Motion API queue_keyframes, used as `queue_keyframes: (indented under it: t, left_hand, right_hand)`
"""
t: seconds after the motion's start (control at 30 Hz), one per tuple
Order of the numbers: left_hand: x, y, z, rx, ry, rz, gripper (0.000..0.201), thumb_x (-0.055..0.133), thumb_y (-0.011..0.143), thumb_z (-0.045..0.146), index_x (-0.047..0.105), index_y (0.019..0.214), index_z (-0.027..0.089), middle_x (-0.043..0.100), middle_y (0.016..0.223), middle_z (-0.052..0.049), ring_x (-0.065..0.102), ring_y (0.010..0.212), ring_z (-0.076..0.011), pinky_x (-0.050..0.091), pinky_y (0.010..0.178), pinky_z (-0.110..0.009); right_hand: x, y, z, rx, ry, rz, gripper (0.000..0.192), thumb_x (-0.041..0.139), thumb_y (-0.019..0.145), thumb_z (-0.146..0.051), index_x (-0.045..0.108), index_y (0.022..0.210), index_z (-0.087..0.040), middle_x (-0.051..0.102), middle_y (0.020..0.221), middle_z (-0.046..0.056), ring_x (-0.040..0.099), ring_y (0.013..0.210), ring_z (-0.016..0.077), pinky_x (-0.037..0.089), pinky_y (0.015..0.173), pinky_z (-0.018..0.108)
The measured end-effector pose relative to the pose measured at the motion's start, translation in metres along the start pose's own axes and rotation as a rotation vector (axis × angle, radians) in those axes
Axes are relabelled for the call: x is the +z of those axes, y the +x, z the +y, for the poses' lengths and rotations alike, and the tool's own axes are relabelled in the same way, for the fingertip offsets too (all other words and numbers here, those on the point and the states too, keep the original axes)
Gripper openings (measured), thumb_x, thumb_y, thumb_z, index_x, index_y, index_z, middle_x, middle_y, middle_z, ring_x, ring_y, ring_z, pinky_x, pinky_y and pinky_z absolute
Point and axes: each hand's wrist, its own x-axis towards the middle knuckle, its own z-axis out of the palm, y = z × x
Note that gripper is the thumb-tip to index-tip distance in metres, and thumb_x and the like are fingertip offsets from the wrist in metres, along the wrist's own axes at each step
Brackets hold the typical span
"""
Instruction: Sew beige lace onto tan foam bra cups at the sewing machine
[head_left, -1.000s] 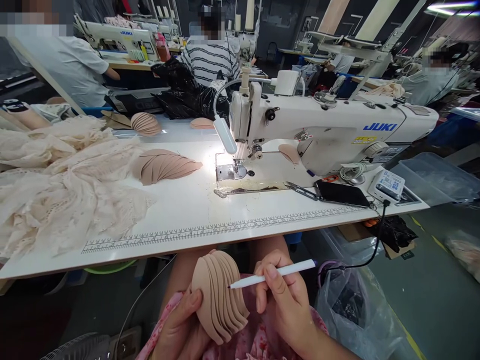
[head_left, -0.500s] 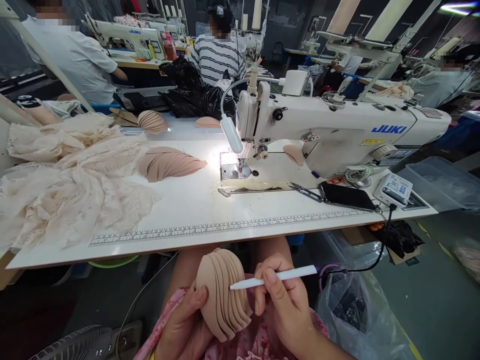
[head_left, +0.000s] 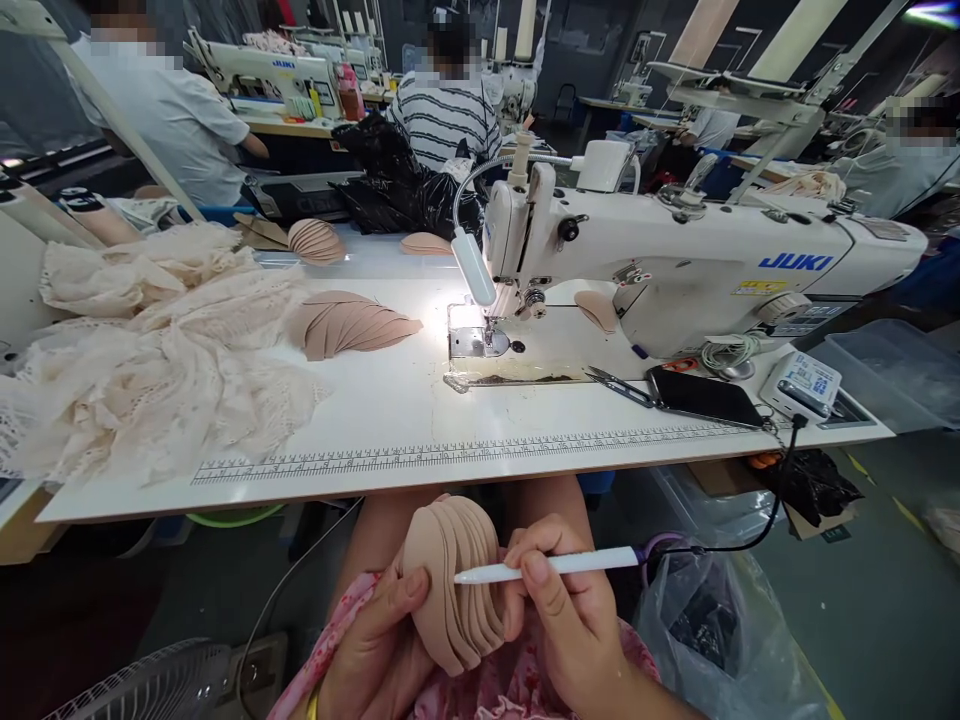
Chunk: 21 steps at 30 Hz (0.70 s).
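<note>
Below the front edge of the worktop (head_left: 420, 465), over the lap, the left hand (head_left: 375, 655) is gripping one fanned stack of tan foam bra cups (head_left: 450, 580), thumb pressed on its face, while the right hand (head_left: 570, 620) is pinching a white pen (head_left: 547, 567) with its tip lying on the stack. Up on the worktop two more cup stacks are lying, one (head_left: 352, 325) beside the lace pile (head_left: 150, 360) and one (head_left: 316, 240) at the far edge, plus a single cup (head_left: 598, 308) under the one Juki sewing machine (head_left: 690, 270). A wide bare strip is lying open along the printed ruler, with thread snips (head_left: 619, 385) and a phone (head_left: 705, 397) crowding the right end.
</note>
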Motion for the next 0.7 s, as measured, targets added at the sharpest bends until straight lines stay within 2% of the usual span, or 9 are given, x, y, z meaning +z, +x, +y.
queue_keyframes:
  t: [0.13,0.3,0.43,0.6,0.7]
  left_hand:
    - [0.0039,-0.0001,0.0007,-0.003,-0.012,0.007,0.071,0.079,0.09,0.025,0.05,0.156,0.021,0.083,0.107,-0.011,0.075,0.113,-0.0343,0.052,0.112,-0.05]
    - [0.0033,0.0009,-0.0006,0.001,-0.045,-0.041,0.075,0.076,0.093,0.027,0.043,0.16,0.024,0.08,0.121,-0.01,0.073,0.119,-0.0334,0.047,0.117,-0.049]
    - [0.0033,0.0022,-0.0006,0.001,-0.03,-0.062,0.079,0.075,0.093,0.027,0.039,0.162,0.025,0.078,0.127,-0.012,0.07,0.123,-0.0339,0.044,0.119,-0.05]
    - [0.0042,0.0023,-0.0004,-0.007,-0.033,-0.052,0.071,0.074,0.094,0.026,0.046,0.159,0.022,0.08,0.117,-0.012,0.072,0.12,-0.0341,0.046,0.116,-0.051]
    - [0.007,0.0023,-0.0014,-0.009,-0.006,-0.012,0.07,0.077,0.092,0.027,0.049,0.156,0.021,0.079,0.119,-0.013,0.071,0.119,-0.0351,0.049,0.113,-0.05]
  right_hand:
    - [-0.0006,-0.0001,0.0008,-0.042,-0.01,0.011,0.025,0.054,0.109,-0.042,0.062,0.095,-0.023,0.063,0.054,-0.003,0.054,0.05,0.0142,0.044,0.054,0.026]
    - [-0.0013,-0.0009,0.0027,-0.059,-0.074,-0.036,0.022,0.054,0.109,-0.038,0.063,0.096,-0.023,0.062,0.058,-0.002,0.055,0.053,0.0145,0.044,0.054,0.027]
    - [-0.0025,-0.0022,0.0039,-0.088,-0.035,-0.044,0.022,0.052,0.11,-0.038,0.062,0.097,-0.023,0.061,0.057,-0.003,0.055,0.053,0.0143,0.044,0.055,0.027]
    - [-0.0033,-0.0029,0.0055,-0.103,-0.076,-0.036,0.02,0.053,0.11,-0.035,0.063,0.097,-0.023,0.061,0.058,-0.003,0.055,0.052,0.0135,0.044,0.055,0.027]
    - [-0.0026,-0.0039,0.0064,-0.141,-0.129,-0.091,0.017,0.053,0.109,-0.033,0.064,0.1,-0.024,0.062,0.06,-0.002,0.055,0.053,0.0141,0.045,0.055,0.027]
